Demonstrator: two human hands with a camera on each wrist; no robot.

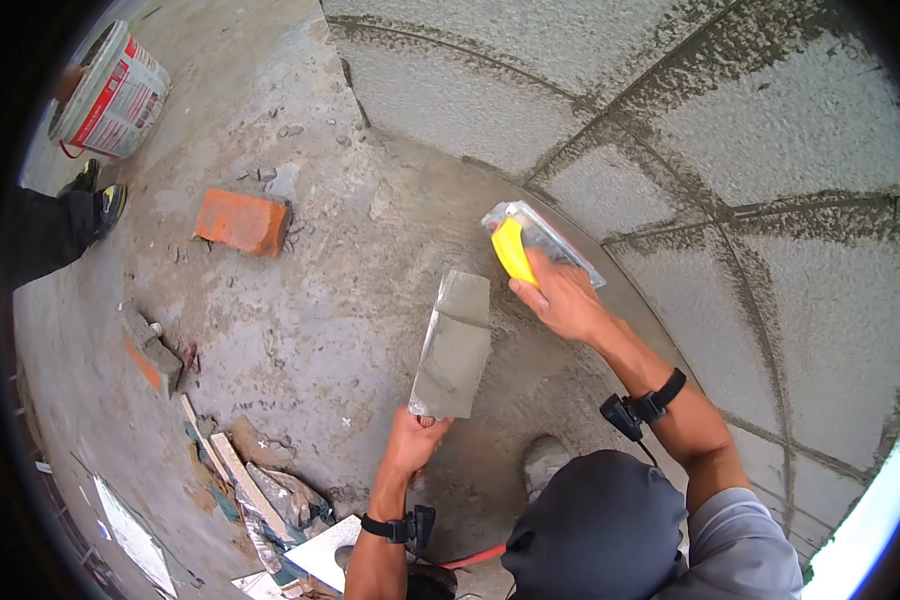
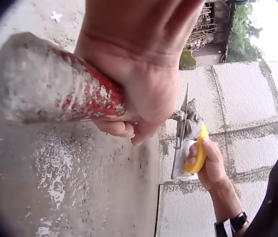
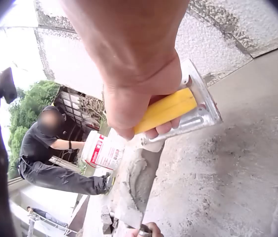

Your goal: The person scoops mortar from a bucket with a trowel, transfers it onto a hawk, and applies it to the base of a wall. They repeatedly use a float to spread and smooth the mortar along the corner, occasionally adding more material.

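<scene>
My left hand (image 1: pixel 413 440) grips the mortar-crusted red handle (image 2: pixel 92 91) of a flat rectangular trowel. Its blade (image 1: pixel 455 345) carries a smooth layer of wet grey mortar and points forward, away from me. Ahead and to the right, my right hand (image 1: pixel 570 300) holds a plastering trowel (image 3: pixel 205 106) by its yellow handle (image 1: pixel 513 250). That trowel's metal plate lies close beside the foot of the pale block wall (image 1: pixel 610 190) in the head view. In the left wrist view, a lump of mortar (image 2: pixel 190 118) shows by the two blades.
Grey mortar fills the wall's joints. An orange brick (image 1: pixel 240 222) and a broken block (image 1: pixel 150 350) lie on the rough concrete floor (image 1: pixel 320 290). Scrap wood and sacking (image 1: pixel 260 490) lie at lower left. Another person (image 3: pixel 45 153) holds a white-and-red bucket (image 1: pixel 120 95).
</scene>
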